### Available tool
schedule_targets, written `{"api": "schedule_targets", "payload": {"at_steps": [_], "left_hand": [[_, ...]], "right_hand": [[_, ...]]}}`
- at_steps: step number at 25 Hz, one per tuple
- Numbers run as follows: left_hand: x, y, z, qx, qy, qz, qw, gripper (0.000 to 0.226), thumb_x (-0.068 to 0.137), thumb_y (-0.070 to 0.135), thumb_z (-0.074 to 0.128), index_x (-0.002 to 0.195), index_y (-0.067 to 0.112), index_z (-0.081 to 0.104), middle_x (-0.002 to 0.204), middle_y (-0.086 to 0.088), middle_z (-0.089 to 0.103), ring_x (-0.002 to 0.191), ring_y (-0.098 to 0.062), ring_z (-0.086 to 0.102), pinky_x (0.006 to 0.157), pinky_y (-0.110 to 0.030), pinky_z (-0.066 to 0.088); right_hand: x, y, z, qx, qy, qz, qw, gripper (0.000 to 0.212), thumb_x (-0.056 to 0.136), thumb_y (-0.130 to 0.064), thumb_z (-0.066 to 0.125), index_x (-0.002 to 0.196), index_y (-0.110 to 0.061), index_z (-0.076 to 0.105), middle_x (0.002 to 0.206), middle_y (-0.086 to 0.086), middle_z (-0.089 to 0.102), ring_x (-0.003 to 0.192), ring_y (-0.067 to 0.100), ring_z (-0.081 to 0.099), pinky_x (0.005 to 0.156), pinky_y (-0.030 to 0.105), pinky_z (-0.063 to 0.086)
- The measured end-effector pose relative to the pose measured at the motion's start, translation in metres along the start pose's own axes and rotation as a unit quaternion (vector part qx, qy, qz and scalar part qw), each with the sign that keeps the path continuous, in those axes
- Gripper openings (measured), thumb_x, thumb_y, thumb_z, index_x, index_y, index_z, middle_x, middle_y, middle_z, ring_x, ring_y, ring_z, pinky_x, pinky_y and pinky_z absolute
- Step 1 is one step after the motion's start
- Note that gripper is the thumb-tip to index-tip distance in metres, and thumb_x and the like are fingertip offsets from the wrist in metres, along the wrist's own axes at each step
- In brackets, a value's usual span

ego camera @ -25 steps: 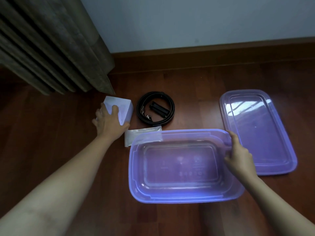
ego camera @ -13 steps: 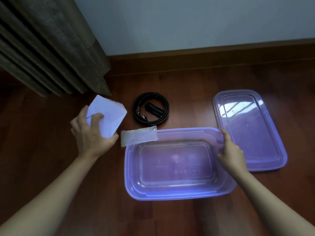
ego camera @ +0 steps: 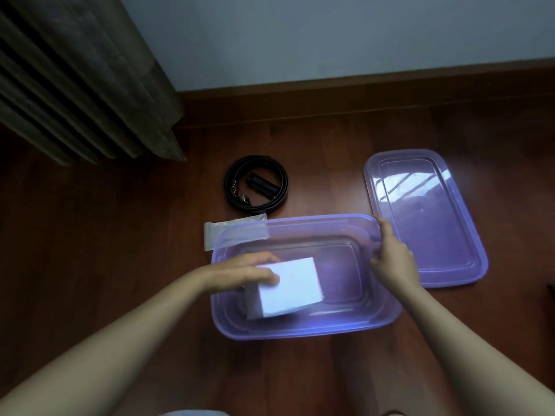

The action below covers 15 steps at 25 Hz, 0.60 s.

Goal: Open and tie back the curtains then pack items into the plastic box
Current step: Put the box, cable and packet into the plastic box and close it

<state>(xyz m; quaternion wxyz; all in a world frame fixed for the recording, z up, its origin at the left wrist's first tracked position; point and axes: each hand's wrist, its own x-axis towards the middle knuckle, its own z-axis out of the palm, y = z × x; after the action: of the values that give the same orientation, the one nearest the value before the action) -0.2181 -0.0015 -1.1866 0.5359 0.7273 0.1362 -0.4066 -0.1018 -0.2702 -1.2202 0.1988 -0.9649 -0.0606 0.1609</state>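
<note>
Head view, items listed by size.

1. Wooden floor [ego camera: 90, 250]: dark reddish boards that carry everything below.
2. Curtain [ego camera: 75, 79]: grey-brown, in heavy pleats, hanging at the upper left with its hem near the floor.
3. Wall [ego camera: 300, 37]: pale, with a brown skirting board [ego camera: 360, 94] along its foot.
4. Plastic box [ego camera: 300, 333]: translucent purple, rectangular, open-topped, standing on the floor at centre.
5. Lid [ego camera: 426, 223]: the same purple, lying flat just right of the plastic box, and angled to it.
6. Right hand [ego camera: 393, 259]: fingers curled over the right-hand rim of the plastic box and gripping it.
7. Left hand [ego camera: 240, 273]: reaching over the box's left wall, fingers wrapped round the left edge of the white carton.
8. White carton [ego camera: 289, 286]: small and square, tilted, held inside the plastic box in its left half. Whether it touches the bottom cannot be told.
9. Belt [ego camera: 255, 207]: black, coiled in a ring on the floor beyond the plastic box, metal fittings at its left.
10. Flat packet [ego camera: 219, 235]: pale, partly tucked under the box's far left corner.
11. Small black object [ego camera: 261, 186]: lying inside the belt's coil.
</note>
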Motion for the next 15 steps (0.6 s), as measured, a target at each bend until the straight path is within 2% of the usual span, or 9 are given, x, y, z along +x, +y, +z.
{"api": "schedule_targets", "payload": {"at_steps": [1,2,4,6,8,10,12,13,15], "left_hand": [[0.005,-0.003,0.000,-0.030,0.006,-0.024,0.999,0.035,0.079,0.050,0.058,0.110,0.033,0.059,0.108,0.017,0.056,0.102,-0.006,0.052,0.079,-0.023,0.046],[0.010,-0.006,-0.001,-0.033,0.052,-0.021,0.998,0.024,0.090,0.042,0.054,0.108,0.030,0.061,0.106,0.016,0.057,0.101,-0.007,0.052,0.075,-0.021,0.046],[0.016,-0.007,-0.007,0.043,0.200,0.039,0.978,0.016,0.096,0.024,0.051,0.104,0.022,0.065,0.104,0.010,0.062,0.100,-0.010,0.056,0.074,-0.013,0.043],[0.011,0.000,-0.010,0.104,0.291,0.113,0.944,0.017,0.094,0.024,0.053,0.102,0.017,0.067,0.104,0.006,0.066,0.099,-0.011,0.060,0.077,-0.013,0.041],[0.003,0.007,-0.006,0.146,0.251,0.161,0.943,0.038,0.085,0.050,0.055,0.113,0.025,0.060,0.116,0.011,0.061,0.110,-0.007,0.055,0.090,-0.021,0.039],[-0.001,0.009,0.014,0.285,0.143,0.135,0.938,0.076,0.068,0.074,0.050,0.135,0.040,0.037,0.141,0.015,0.040,0.131,-0.007,0.035,0.107,-0.034,0.030],[0.001,0.003,0.036,0.472,0.090,0.102,0.871,0.094,0.062,0.082,0.049,0.141,0.048,0.012,0.152,0.008,0.018,0.138,-0.015,0.020,0.107,-0.047,0.024],[0.003,0.000,0.040,0.521,0.103,0.105,0.840,0.095,0.064,0.080,0.049,0.142,0.047,0.008,0.152,0.004,0.014,0.137,-0.020,0.017,0.105,-0.049,0.025],[0.008,0.001,0.036,0.545,0.165,0.140,0.810,0.088,0.068,0.070,0.051,0.143,0.037,0.019,0.141,-0.008,0.025,0.130,-0.030,0.028,0.096,-0.048,0.032]], "right_hand": [[0.000,0.000,0.000,0.001,0.000,0.000,1.000,0.078,0.074,0.005,0.046,0.143,-0.029,0.030,0.095,0.020,0.063,0.086,0.044,0.057,0.060,0.036,0.033],[-0.001,0.000,0.000,0.001,0.000,0.000,1.000,0.078,0.074,0.005,0.045,0.142,-0.030,0.030,0.093,0.019,0.062,0.084,0.043,0.057,0.060,0.036,0.033],[-0.001,-0.001,-0.001,-0.001,0.002,0.003,1.000,0.077,0.075,0.005,0.044,0.142,-0.031,0.029,0.086,0.015,0.057,0.076,0.038,0.051,0.060,0.036,0.034],[-0.001,-0.001,-0.001,-0.005,0.003,0.001,1.000,0.076,0.076,0.005,0.043,0.142,-0.031,0.029,0.080,0.008,0.050,0.071,0.032,0.043,0.061,0.036,0.035],[0.000,-0.002,-0.001,-0.008,0.002,-0.002,1.000,0.076,0.076,0.005,0.043,0.142,-0.031,0.029,0.080,0.005,0.047,0.071,0.032,0.043,0.061,0.036,0.035],[0.000,-0.001,-0.002,-0.008,0.001,0.000,1.000,0.075,0.077,0.004,0.044,0.142,-0.030,0.029,0.081,0.006,0.047,0.074,0.036,0.048,0.062,0.036,0.035],[0.000,0.000,-0.001,-0.007,0.000,0.000,1.000,0.074,0.077,0.004,0.044,0.141,-0.031,0.029,0.081,0.006,0.048,0.073,0.034,0.046,0.062,0.036,0.035],[0.000,0.000,0.000,-0.005,0.000,0.001,1.000,0.075,0.077,0.004,0.044,0.141,-0.031,0.029,0.082,0.006,0.048,0.072,0.032,0.043,0.062,0.036,0.035],[0.001,0.001,0.000,-0.003,0.001,0.004,1.000,0.075,0.077,0.004,0.043,0.141,-0.032,0.029,0.082,0.005,0.047,0.071,0.030,0.040,0.061,0.037,0.035]]}}
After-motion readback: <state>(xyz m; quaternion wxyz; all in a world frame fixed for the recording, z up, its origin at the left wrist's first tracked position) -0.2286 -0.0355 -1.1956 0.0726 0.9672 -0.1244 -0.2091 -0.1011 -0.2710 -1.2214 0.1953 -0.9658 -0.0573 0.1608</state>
